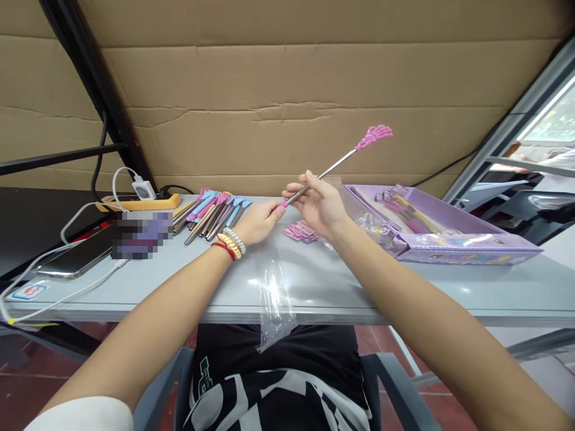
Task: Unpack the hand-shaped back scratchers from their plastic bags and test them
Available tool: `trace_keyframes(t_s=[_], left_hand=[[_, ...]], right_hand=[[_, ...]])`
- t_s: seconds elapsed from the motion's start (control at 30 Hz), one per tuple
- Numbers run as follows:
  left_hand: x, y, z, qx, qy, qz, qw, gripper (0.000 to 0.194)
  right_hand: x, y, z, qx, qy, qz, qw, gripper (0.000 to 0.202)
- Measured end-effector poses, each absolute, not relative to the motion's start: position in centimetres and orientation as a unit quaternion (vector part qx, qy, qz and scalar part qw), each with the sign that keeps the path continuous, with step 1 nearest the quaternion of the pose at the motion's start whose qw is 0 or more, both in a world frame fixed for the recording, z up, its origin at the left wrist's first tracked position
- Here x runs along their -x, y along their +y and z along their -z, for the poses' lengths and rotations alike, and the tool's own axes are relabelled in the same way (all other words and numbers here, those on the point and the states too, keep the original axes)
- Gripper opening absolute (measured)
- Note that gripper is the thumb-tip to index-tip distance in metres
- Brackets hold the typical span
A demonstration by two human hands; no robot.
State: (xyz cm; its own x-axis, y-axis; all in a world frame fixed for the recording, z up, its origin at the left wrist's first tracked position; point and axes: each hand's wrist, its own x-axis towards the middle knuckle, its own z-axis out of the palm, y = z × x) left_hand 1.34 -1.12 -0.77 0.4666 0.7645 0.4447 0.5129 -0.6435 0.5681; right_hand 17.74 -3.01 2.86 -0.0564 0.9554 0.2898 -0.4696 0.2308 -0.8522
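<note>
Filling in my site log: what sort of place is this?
Probably a small workstation, perhaps in a workshop: a narrow table facing cardboard, a pink scratcher held above it, and a heap of similar scratchers on the tabletop.

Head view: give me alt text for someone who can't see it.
A pink-ended metal back scratcher slants up to the right, held low down by the left hand, with the right hand placed loosely higher up. On the grey table, more back scratchers lie at left, pink cards near the right hand, and an open purple box at right.
</note>
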Motion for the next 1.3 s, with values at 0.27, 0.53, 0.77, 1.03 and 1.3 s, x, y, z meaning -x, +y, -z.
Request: trace_keyframes(t_s=[0.27, 0.53, 0.77, 1.03, 1.3], left_hand=[[-2.4, -1.5, 1.0, -0.801, 0.359, -0.405, 0.258, 0.015], [-3.0, -1.7, 1.4, -0.813, 0.348, -0.376, 0.277, 0.023], [-2.7, -2.2, 1.4, -0.84, 0.277, -0.319, 0.341, 0.045], [-3.4, -3.1, 0.9, -0.849, 0.307, -0.335, 0.272, 0.042], [-4.0, -3.6, 1.0, -0.847, 0.337, -0.333, 0.243, 0.036]], right_hand=[[-14.6, -2.2, -2.5, 0.194, -0.42, -0.563, 0.684, 0.065], [-15.0, -3.1, -1.3, 0.188, -0.416, -0.557, 0.694, 0.067], [-15.2, -3.8, -1.8, 0.207, -0.416, -0.547, 0.696, 0.07], [-15.4, -3.9, -2.1, 0.198, -0.416, -0.563, 0.686, 0.07], [-15.2, -4.8, -2.7, 0.193, -0.383, -0.583, 0.69, 0.061]])
